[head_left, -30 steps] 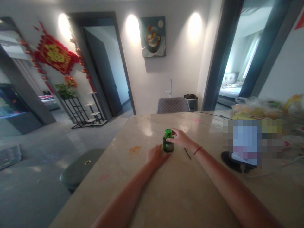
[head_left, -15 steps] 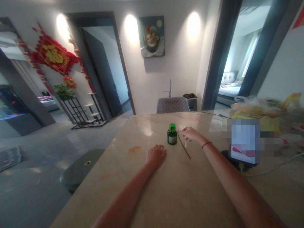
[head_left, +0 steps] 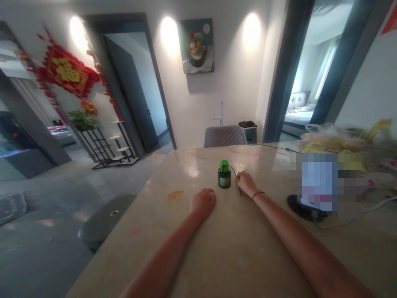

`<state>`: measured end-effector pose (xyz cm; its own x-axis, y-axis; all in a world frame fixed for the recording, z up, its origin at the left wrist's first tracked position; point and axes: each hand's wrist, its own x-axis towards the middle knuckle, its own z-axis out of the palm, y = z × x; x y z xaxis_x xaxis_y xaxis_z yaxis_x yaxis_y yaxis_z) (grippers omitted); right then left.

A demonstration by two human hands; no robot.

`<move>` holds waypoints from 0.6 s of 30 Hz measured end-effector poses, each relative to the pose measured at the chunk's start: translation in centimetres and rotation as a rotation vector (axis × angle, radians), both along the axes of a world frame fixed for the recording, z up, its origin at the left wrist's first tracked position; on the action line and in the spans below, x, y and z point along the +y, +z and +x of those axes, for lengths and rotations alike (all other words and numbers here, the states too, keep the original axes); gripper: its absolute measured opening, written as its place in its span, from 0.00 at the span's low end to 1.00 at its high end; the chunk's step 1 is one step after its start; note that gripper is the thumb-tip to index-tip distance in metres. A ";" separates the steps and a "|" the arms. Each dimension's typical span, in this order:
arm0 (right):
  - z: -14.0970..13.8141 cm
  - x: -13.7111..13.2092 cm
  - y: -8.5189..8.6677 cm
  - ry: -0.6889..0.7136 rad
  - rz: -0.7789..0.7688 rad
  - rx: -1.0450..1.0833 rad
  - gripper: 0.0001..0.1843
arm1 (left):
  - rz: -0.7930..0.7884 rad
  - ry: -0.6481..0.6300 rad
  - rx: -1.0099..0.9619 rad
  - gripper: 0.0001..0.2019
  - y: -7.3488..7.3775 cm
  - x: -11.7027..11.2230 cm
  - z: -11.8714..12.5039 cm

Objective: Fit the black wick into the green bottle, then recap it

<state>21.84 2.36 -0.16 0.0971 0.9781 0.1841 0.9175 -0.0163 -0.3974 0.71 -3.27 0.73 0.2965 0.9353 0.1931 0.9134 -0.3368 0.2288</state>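
Left grip point(head_left: 203, 203) is loose and empty, fingers lightly curled, resting on the bench point(head_left: 189, 182). Right grip point(head_left: 246, 183) is narrow, fingertips drawn together at a thin dark wire point(head_left: 239, 190); head view is too coarse to tell whether it is actually held. Green glass bottle point(head_left: 224, 177) stands upright on the bench between both hands, just beside each but touching neither. Its ribbed bright-green cap point(head_left: 224, 166) is on, and a small orange-and-white label point(head_left: 224, 181) wraps the squat, round body. The wire curves past the bottle's shoulder, with no visible link to it. Bench top is polished, veined, stone-like, with an orange smear point(head_left: 175, 198) left of the bottle. Red cord bracelet point(head_left: 258, 194) circles the right wrist. Far right, a crinkled plastic bag point(head_left: 322, 134) is out of focus.
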 end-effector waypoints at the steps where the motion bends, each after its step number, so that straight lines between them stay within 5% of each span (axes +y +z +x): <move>1: 0.2 0.2 -0.1 0.018 0.000 0.012 0.14 | 0.000 0.000 0.003 0.16 0.0 0.0 0.0; 7: 1.7 0.4 0.5 0.128 -0.053 0.082 0.14 | 0.015 -0.017 -0.012 0.15 0.2 0.0 0.0; 14: 2.7 -2.5 1.0 0.254 -0.018 0.082 0.06 | -0.037 0.046 -0.060 0.10 0.0 0.1 0.1; 18: 2.6 -4.9 1.2 0.416 -0.012 0.354 0.15 | -0.055 0.075 -0.316 0.16 0.7 0.5 0.1</move>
